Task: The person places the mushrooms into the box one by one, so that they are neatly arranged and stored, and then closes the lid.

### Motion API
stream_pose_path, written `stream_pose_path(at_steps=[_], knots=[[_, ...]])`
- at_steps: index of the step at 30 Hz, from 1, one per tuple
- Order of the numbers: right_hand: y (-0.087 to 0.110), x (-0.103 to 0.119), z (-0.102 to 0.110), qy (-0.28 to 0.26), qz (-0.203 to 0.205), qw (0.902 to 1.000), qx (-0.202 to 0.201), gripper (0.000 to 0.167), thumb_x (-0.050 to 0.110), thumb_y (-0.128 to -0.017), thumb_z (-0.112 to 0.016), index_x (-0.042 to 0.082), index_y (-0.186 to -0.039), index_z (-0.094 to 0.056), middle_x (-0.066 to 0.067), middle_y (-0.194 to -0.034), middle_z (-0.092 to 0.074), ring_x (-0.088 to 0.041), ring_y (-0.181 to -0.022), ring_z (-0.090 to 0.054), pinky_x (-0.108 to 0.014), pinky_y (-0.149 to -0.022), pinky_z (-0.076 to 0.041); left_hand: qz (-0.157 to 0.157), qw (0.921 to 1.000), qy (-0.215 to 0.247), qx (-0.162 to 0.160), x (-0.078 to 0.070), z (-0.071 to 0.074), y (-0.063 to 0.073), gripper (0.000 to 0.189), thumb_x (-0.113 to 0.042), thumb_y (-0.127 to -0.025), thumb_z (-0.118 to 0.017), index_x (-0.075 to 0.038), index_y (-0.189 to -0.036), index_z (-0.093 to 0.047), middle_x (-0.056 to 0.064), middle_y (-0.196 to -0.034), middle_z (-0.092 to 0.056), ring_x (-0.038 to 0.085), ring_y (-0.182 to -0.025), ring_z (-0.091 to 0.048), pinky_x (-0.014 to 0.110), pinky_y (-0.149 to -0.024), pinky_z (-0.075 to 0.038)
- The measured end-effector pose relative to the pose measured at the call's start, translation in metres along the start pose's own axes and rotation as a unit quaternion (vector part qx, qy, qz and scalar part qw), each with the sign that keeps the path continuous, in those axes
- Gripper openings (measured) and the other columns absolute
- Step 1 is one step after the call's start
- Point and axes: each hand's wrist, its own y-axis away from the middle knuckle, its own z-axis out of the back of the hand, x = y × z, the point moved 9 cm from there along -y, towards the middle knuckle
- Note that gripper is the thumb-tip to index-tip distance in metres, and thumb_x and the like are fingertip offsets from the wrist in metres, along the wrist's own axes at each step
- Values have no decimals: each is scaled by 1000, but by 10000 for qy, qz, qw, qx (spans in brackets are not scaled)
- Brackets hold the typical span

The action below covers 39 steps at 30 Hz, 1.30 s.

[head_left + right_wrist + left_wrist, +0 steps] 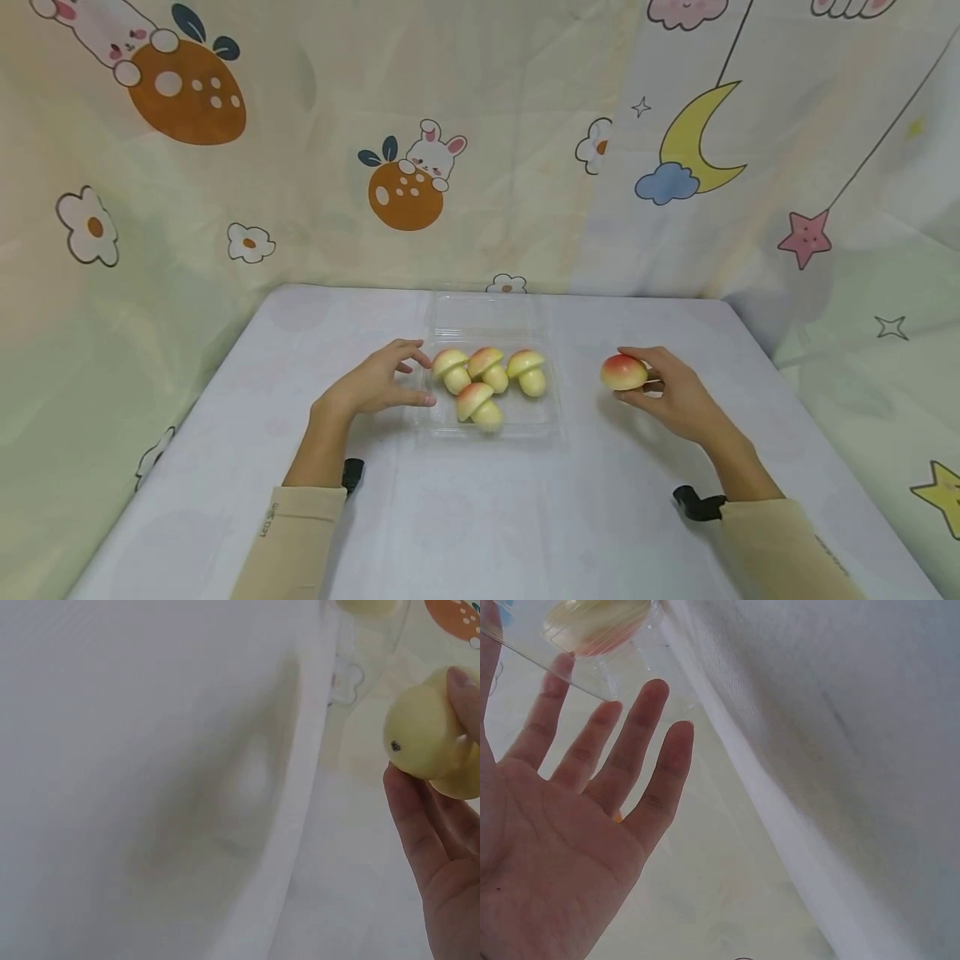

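My right hand (pixel 678 398) pinches a mushroom-shaped piece (pixel 622 372) between thumb and fingers, above the right part of the table. Its cap is yellow with a red blush; in the right wrist view its pale rounded stem (pixel 416 735) has a small dark spot at the end. A clear plastic box (pixel 528 422) in the middle holds several similar mushrooms (pixel 486 364), three in a row and one in front. My left hand (pixel 372 385) is at the box's left side, thumb and fingers spread apart. In the left wrist view its fingertips (pixel 611 709) are right at the clear plastic edge.
The box's transparent lid (pixel 487 315) stands folded back behind it, towards the printed curtain (pixel 315 183). A white cloth covers the table (pixel 480 517). Dark wrist camera mounts (pixel 699 504) stick out by both sleeves.
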Motion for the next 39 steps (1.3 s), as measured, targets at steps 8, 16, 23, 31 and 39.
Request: stream_pose_path(at_steps=[8, 16, 23, 31, 39], knots=[[-16, 12, -17, -438, -106, 9990, 31, 67, 13, -85, -86, 11, -144, -55, -10, -135, -63, -27, -103, -70, -41, -83, -61, 50, 10000, -36, 17, -1, 2, 2, 67, -52, -78, -88, -23, -133, -63, 3, -168, -29, 32, -136, -54, 53, -105, -48], [-28, 33, -20, -564, 66, 9983, -155, 66, 8, -85, -85, 6, -144, -55, -10, -132, -63, -20, -105, -67, -39, -87, -60, 91, 9998, -53, 159, 1, 0, 2, 69, -49, -80, -87, -25, -139, -60, -2, -170, -25, 29, -139, -52, 54, -109, -45], [-38, 58, -18, -830, 265, 9957, -322, 66, -4, -82, -84, 1, -141, -56, -13, -124, -62, -15, -103, -64, -36, -85, -60, -39, 9998, -50, 174, 1, 1, 2, 71, -42, -83, -86, -22, -144, -57, 1, -170, -26, 30, -141, -51, 56, -113, -40], [-47, 54, -39, -1224, 177, 9920, 249, 65, 12, -85, -85, 11, -144, -57, -5, -130, -63, -16, -103, -67, -36, -88, -60, -374, 9989, -171, 224, -4, 3, 4, 63, -43, -88, -81, -18, -142, -59, 6, -169, -28, 33, -138, -53, 57, -110, -43], [-51, 64, -61, -1551, -39, 9853, 718, 61, 21, -85, -86, 13, -140, -59, -5, -130, -65, -23, -101, -73, -38, -90, -60, -415, 9981, -319, 309, -3, 6, 7, 66, -45, -88, -81, -19, -145, -58, 7, -168, -31, 33, -138, -53, 56, -109, -44]])
